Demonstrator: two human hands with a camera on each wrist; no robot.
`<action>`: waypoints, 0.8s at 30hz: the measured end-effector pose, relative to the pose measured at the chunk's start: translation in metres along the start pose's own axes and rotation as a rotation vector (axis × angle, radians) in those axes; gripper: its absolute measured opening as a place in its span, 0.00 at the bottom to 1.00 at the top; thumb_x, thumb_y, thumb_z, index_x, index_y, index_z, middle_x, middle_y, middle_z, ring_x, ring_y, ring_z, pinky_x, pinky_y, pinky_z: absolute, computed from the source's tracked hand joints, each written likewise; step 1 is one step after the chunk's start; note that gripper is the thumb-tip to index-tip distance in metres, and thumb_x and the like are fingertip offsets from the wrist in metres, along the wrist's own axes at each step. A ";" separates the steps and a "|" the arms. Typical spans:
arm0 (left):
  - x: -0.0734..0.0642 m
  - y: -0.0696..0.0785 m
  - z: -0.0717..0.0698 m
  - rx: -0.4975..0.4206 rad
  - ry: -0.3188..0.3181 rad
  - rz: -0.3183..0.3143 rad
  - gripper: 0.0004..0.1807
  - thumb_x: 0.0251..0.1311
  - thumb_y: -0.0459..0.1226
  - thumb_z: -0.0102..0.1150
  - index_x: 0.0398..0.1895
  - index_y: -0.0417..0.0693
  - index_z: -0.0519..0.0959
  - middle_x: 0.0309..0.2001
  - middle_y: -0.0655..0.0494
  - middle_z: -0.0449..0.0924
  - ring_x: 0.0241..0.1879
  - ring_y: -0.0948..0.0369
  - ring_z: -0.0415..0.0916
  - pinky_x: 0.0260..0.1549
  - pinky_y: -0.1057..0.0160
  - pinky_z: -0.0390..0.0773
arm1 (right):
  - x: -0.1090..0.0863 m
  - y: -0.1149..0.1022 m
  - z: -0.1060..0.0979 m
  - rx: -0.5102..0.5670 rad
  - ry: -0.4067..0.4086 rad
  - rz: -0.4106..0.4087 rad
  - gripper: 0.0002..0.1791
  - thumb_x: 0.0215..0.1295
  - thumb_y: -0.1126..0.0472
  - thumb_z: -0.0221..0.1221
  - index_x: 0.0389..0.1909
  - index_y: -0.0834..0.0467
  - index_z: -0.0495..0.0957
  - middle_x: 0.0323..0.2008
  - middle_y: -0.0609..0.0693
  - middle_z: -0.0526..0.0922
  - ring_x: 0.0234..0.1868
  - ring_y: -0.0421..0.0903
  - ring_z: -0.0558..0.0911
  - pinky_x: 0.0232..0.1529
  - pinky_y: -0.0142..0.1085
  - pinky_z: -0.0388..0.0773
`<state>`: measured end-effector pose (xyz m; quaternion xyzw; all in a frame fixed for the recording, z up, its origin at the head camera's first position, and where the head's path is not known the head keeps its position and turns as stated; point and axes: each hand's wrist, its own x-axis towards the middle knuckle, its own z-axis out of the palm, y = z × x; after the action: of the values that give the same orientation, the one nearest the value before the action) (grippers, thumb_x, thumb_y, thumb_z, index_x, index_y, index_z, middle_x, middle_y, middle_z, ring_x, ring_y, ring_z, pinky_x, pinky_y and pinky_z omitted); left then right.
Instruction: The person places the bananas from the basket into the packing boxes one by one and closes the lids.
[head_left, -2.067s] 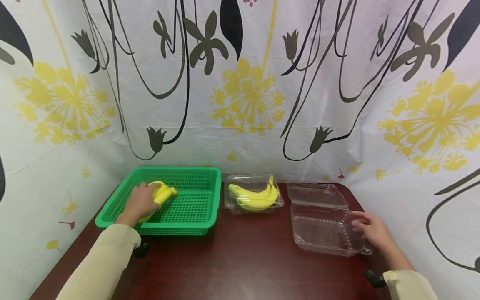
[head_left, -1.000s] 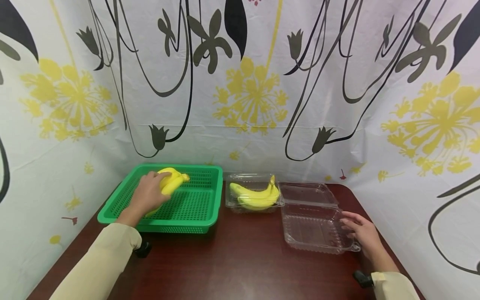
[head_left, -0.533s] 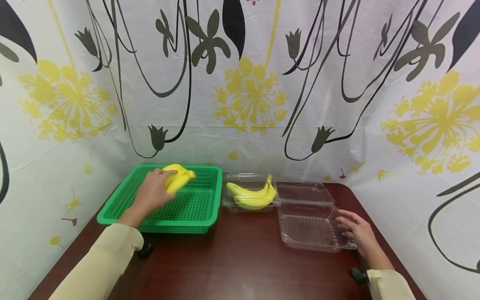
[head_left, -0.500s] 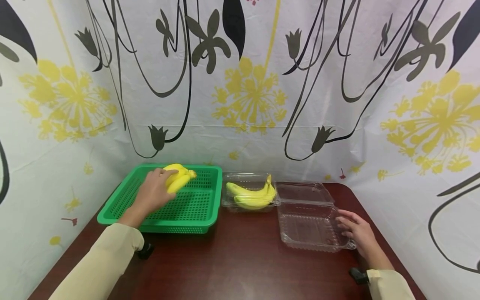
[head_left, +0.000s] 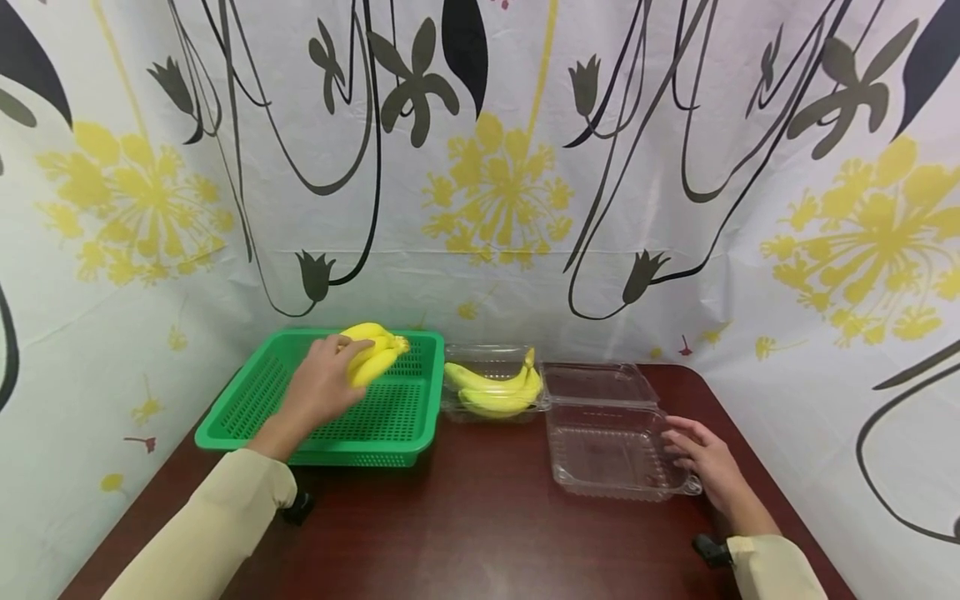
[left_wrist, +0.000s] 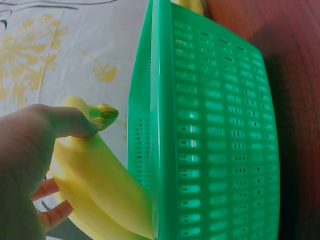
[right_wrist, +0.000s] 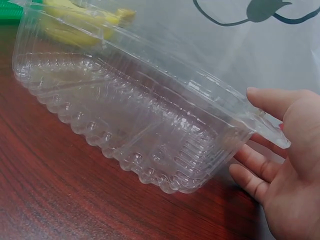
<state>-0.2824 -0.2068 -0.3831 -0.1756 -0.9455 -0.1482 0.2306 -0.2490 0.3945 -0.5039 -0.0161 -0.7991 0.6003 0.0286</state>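
My left hand (head_left: 324,385) grips a bunch of yellow bananas (head_left: 372,354) just above the green basket (head_left: 429,417), thumb by the stem end. In the left wrist view the bananas' lower ends pass behind the basket's rim. My right hand (head_left: 705,462) holds the right side of a clear plastic clamshell container (head_left: 615,467), whose lid (head_left: 600,385) is folded back. In the right wrist view the thumb (right_wrist: 267,100) lies at the rim and the other fingers bend against the outer wall. No fruit lies inside this container.
Between basket and lidless tray sits another clear container (head_left: 543,400), its lid down over a second banana bunch (head_left: 498,396). All stand on a dark red-brown table (head_left: 480,517). A patterned white cloth (head_left: 510,308) hangs behind and at both sides.
My left hand has lifted the bananas from the basket's left part and carried them rightward. My right hand has shifted the open container leftward; the filled one has also slid slightly left.
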 end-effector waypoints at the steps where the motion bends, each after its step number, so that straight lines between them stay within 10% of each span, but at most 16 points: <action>1: 0.000 0.002 0.000 0.001 0.009 0.012 0.36 0.43 0.35 0.68 0.62 0.53 0.74 0.54 0.43 0.70 0.49 0.45 0.67 0.35 0.46 0.74 | 0.000 0.000 0.001 -0.014 0.000 -0.004 0.31 0.73 0.48 0.53 0.67 0.64 0.63 0.50 0.54 0.81 0.44 0.42 0.82 0.40 0.36 0.80; 24: 0.008 0.047 0.011 0.025 0.165 0.306 0.34 0.39 0.35 0.71 0.58 0.51 0.78 0.49 0.45 0.73 0.42 0.47 0.70 0.34 0.50 0.75 | -0.001 0.004 0.005 -0.014 -0.070 -0.044 0.31 0.75 0.49 0.49 0.70 0.63 0.59 0.54 0.62 0.76 0.48 0.37 0.79 0.43 0.34 0.78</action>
<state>-0.2744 -0.1589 -0.3792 -0.3018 -0.8874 -0.1135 0.3294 -0.2484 0.3911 -0.5094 0.0225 -0.8039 0.5942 0.0136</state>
